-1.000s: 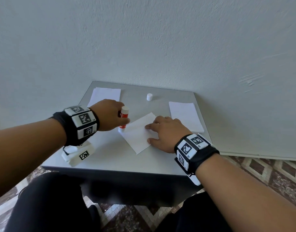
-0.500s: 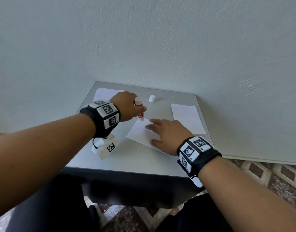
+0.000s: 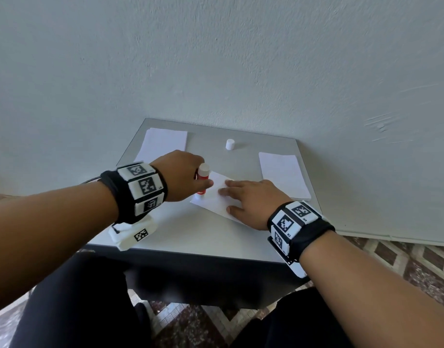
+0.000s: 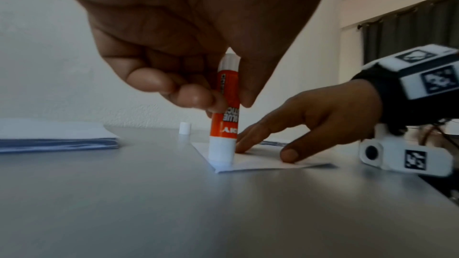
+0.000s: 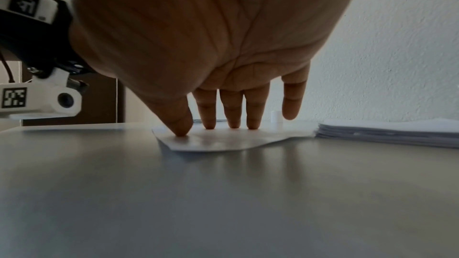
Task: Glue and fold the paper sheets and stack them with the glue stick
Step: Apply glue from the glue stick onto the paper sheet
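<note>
A single white paper sheet (image 3: 213, 197) lies at an angle in the middle of the grey table (image 3: 190, 237). My left hand (image 3: 183, 177) grips an orange-and-white glue stick (image 3: 203, 180), uncapped end down, its tip touching the sheet's near-left corner (image 4: 221, 164). My right hand (image 3: 248, 197) lies flat on the sheet, straight fingers and thumb (image 5: 181, 125) pressing it to the table; the little finger is raised. The glue stick's white cap (image 3: 230, 144) stands alone at the back.
One stack of white sheets (image 3: 163, 144) sits at the table's back left, another stack (image 3: 283, 174) along the right edge. A plain wall rises right behind the table. The table's front edge is close to my knees; patterned floor tiles show below.
My left hand has drawn the glue stick back from the sheet's far corner toward its near-left corner. The right hand has stayed pressed on the sheet.
</note>
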